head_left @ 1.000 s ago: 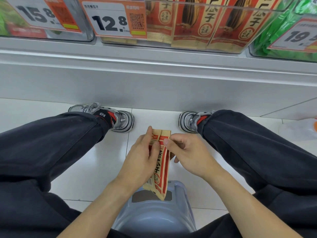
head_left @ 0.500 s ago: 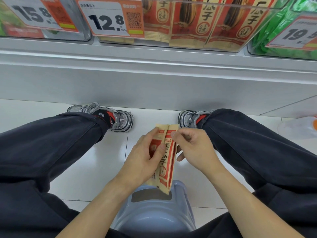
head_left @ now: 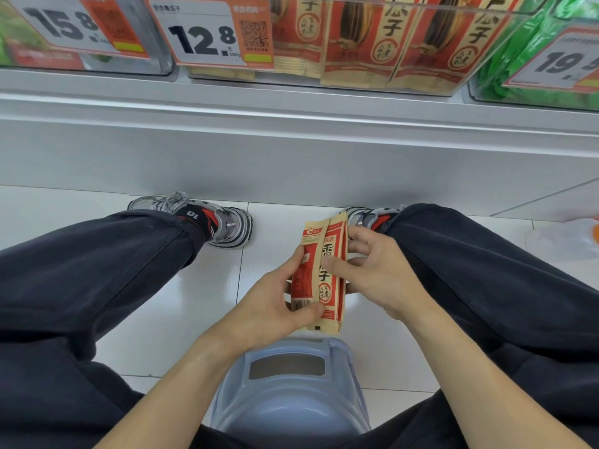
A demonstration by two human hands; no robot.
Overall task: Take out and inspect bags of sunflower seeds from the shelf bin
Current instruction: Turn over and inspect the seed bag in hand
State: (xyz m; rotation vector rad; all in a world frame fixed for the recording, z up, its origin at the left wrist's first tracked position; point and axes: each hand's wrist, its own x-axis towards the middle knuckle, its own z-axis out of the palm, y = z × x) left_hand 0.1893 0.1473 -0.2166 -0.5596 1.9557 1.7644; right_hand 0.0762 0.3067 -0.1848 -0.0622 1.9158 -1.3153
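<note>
Two red-and-tan bags of sunflower seeds (head_left: 324, 273) stand upright side by side between my knees, above the floor. My left hand (head_left: 275, 306) grips the left bag, thumb across its lower front. My right hand (head_left: 372, 273) holds the right bag, thumb on its front and fingers behind its right edge. Up on the shelf, the clear bin (head_left: 356, 79) holds several more of the same bags (head_left: 363, 37) behind a 12.8 price tag (head_left: 207, 34).
I sit on a pale blue plastic stool (head_left: 291, 400) over white floor tiles, legs in dark trousers spread to both sides. The grey shelf base (head_left: 291, 150) runs across in front of my shoes. Neighbouring bins hold green packs (head_left: 531, 59). A clear plastic bag (head_left: 564, 238) lies at the right.
Both hands have lifted the bags upward and slightly right. The bags now stand more upright and fanned apart, and my right thumb has slid down onto the front of the right bag.
</note>
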